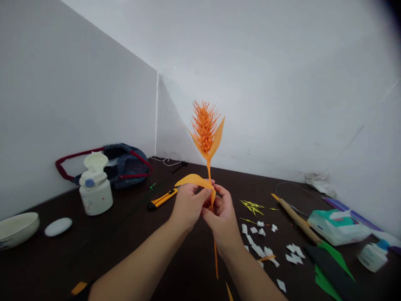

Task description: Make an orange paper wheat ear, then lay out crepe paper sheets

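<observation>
- The paper wheat stalk point(205, 129), orange and bristly at its ear, stood upright in the air above the counter point(125, 246), in the middle of the view and in front of the white walls.
- Two pointed orange leaves flanked the ear. The thin stem ran down between both hands and hung out below them, clear of the counter.
- A curved orange leaf strip point(192, 180) arched out to the left from the stem, just above the knuckles.
- The left hand point(187, 205) was closed, with thumb and fingertips pinched on the leaf strip where it met the stem.
- The right hand point(223, 219) was closed around the stem of the paper wheat stalk, its fingers touching those of the left hand.
- A yellow utility knife point(163, 198) lay on the counter just left of the hands.
- Yellow paper slivers point(252, 206) and white paper scraps point(260, 248) were scattered to the right of the hands.
- Further right lay a wooden stick point(297, 219), a tissue pack point(333, 225), green paper point(336, 261) and a small blurred bottle point(372, 256).
- Well to the left stood a white glue bottle point(95, 190) with its cap flipped open, and a denim bag point(125, 164) sat behind it.
- A bowl point(17, 228) and a white oval object point(58, 226) sat at the far left edge.
</observation>
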Action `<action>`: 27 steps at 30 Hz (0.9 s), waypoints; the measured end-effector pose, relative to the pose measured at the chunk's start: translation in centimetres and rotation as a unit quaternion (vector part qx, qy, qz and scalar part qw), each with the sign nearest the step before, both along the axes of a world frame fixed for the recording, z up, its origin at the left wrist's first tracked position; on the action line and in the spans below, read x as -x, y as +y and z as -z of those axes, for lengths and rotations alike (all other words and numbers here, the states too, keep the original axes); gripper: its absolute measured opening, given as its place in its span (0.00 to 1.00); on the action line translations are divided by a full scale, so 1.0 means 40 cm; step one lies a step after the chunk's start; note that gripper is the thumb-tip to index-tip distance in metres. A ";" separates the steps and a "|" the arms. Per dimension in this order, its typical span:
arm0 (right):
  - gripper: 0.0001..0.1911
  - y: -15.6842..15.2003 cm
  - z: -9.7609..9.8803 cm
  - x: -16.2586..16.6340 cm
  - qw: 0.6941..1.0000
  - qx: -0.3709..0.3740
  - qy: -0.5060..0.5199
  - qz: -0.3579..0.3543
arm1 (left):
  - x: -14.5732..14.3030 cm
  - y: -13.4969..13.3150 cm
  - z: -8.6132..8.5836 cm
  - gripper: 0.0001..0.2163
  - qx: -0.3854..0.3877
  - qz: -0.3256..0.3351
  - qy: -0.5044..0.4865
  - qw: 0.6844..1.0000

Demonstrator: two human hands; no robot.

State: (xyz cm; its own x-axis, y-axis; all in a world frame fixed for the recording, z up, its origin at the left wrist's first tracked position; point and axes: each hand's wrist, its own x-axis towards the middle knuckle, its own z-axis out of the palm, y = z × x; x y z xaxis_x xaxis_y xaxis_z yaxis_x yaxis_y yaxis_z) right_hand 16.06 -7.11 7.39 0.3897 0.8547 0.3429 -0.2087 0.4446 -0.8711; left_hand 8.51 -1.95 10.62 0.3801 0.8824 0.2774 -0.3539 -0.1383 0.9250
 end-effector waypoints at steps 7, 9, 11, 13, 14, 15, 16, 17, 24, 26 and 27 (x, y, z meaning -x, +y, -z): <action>0.27 -0.009 -0.011 -0.019 0.989 -0.051 0.095 -0.103 | 0.006 -0.006 -0.008 0.14 0.005 0.030 -0.007 1.000; 0.20 -0.009 -0.013 -0.031 0.980 -0.045 0.116 -0.155 | 0.013 -0.004 -0.017 0.13 0.013 0.035 0.006 0.999; 0.13 -0.006 -0.013 -0.044 0.972 -0.028 0.135 -0.192 | 0.021 0.000 -0.026 0.10 0.004 0.025 0.007 1.000; 0.09 -0.001 -0.010 -0.056 0.965 -0.005 0.150 -0.214 | 0.028 0.006 -0.032 0.05 -0.019 0.009 -0.008 1.000; 0.09 0.001 -0.008 -0.062 0.963 0.007 0.154 -0.220 | 0.030 0.009 -0.034 0.03 -0.029 0.005 -0.017 0.999; 0.09 0.003 -0.004 -0.067 0.962 0.017 0.154 -0.223 | 0.032 0.012 -0.035 0.03 -0.036 0.005 -0.025 0.999; 0.09 0.005 -0.001 -0.070 0.962 0.026 0.151 -0.225 | 0.033 0.014 -0.037 0.03 -0.040 0.011 -0.031 0.999; 0.09 0.007 0.003 -0.073 0.963 0.036 0.144 -0.223 | 0.034 0.015 -0.037 0.03 -0.040 0.018 -0.035 0.998; 0.11 0.016 0.013 -0.087 0.991 0.049 0.037 -0.121 | 0.041 0.021 -0.045 0.03 -0.040 0.010 -0.052 0.998; 0.09 0.014 0.007 -0.095 0.996 0.046 -0.030 -0.072 | 0.043 0.027 -0.045 0.04 -0.044 -0.010 -0.048 0.998; 0.08 0.012 0.003 -0.099 0.996 0.047 -0.059 -0.056 | 0.044 0.029 -0.045 0.04 -0.045 -0.020 -0.048 0.998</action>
State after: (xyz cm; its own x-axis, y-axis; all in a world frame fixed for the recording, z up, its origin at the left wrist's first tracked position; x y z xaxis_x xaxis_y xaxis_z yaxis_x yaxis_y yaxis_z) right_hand 20.00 -6.61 7.27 0.2517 0.9211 0.2972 -0.1456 0.3396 -0.9292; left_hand 6.77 -0.77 12.42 0.3133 0.8663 0.3892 -0.4326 -0.2346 0.8705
